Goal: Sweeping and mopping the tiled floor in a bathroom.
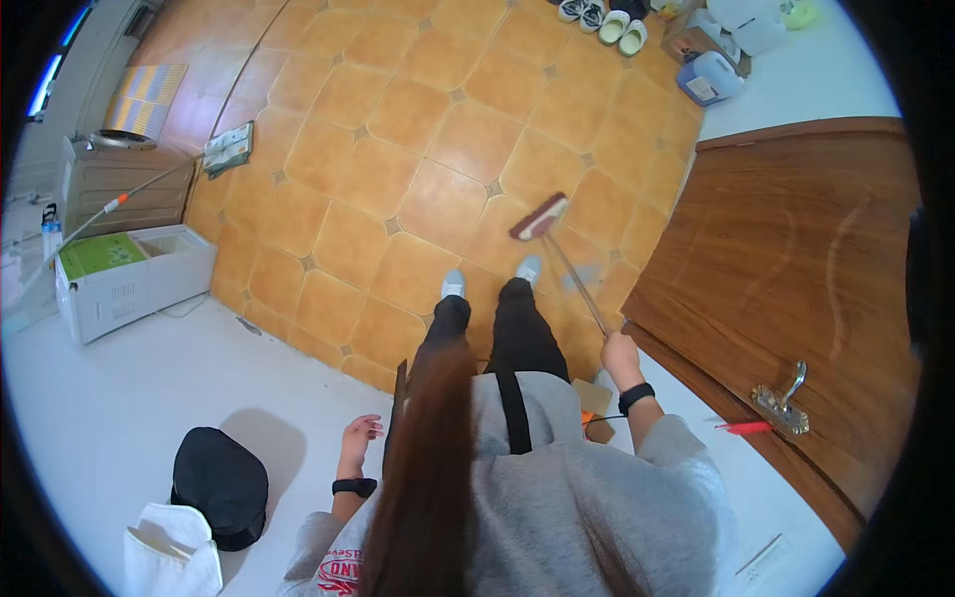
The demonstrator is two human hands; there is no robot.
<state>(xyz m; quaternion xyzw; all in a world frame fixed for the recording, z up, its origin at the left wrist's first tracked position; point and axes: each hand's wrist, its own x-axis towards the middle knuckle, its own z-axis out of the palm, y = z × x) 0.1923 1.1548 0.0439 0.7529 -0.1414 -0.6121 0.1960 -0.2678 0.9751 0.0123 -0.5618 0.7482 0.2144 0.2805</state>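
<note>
My right hand grips the upper end of a long broom handle, close to the wooden door. The handle runs forward to a dark red broom head with pale markings, which is on the orange tiled floor ahead of my shoes. My left hand hangs beside my body with nothing in it, its fingers loosely bent and partly apart. Long hair hanging in front of the camera covers part of my legs and waist. Each wrist bears a black band.
To the right is a brown wooden door with a metal handle. Shoes and a blue jug lie ahead right. At left are a white appliance, a flat mop, and a black bag on the white wall.
</note>
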